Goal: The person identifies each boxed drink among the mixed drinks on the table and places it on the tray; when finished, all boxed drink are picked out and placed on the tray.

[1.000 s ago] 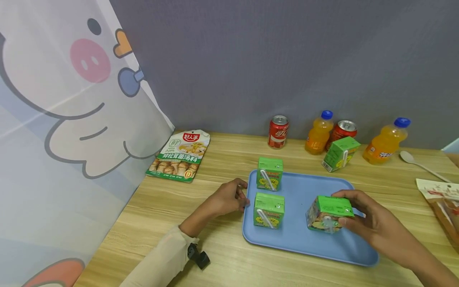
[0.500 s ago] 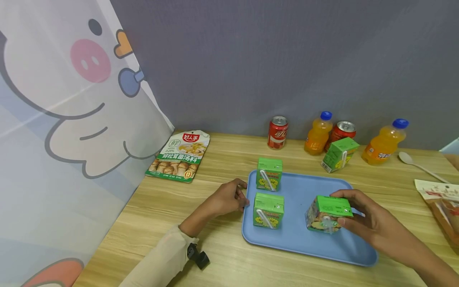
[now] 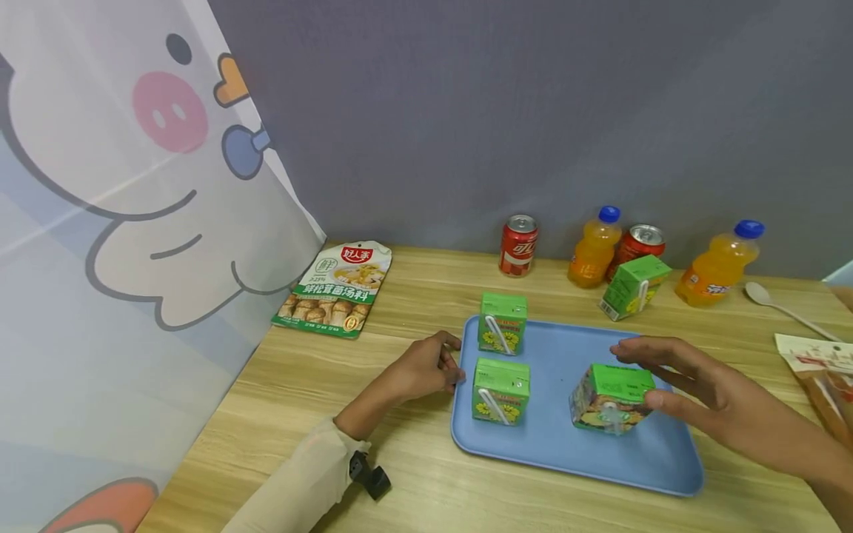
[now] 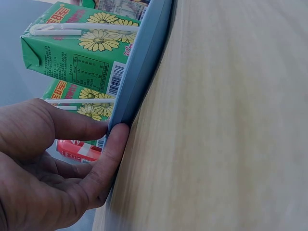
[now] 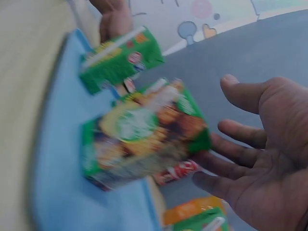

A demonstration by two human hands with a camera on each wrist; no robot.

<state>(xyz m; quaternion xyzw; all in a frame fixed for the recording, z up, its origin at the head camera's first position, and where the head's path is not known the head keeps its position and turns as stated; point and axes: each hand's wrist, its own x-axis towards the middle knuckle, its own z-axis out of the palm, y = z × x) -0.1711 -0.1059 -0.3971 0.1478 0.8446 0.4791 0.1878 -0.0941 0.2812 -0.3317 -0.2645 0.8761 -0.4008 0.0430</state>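
My left hand (image 3: 423, 366) pinches the left rim of a blue tray (image 3: 566, 340) between thumb and fingers; the left wrist view shows the thumb (image 4: 82, 126) on the rim. Two green drink cartons with straws, a rear carton (image 3: 502, 323) and a front carton (image 3: 500, 392), stand upright along the tray's left side. Toward its right side sits a wider green-topped box (image 5: 144, 139) with a brown food picture. Around that box's right end my right hand (image 3: 726, 396) is spread, thumb and fingers parted and holding nothing.
Behind the tray stand a cola can (image 3: 517, 246), an orange soda bottle (image 3: 594, 248), a second can (image 3: 641, 243), a tilted green carton (image 3: 633, 287) and another orange bottle (image 3: 718, 266). A white spoon (image 3: 760, 295) and a snack bag (image 3: 823, 377) lie right; a soup pouch (image 3: 333, 289) left.
My right hand has let go of the green-topped box; its fingers have spread and drawn slightly up and right. The box stays on the tray. My left hand keeps its hold on the rim.
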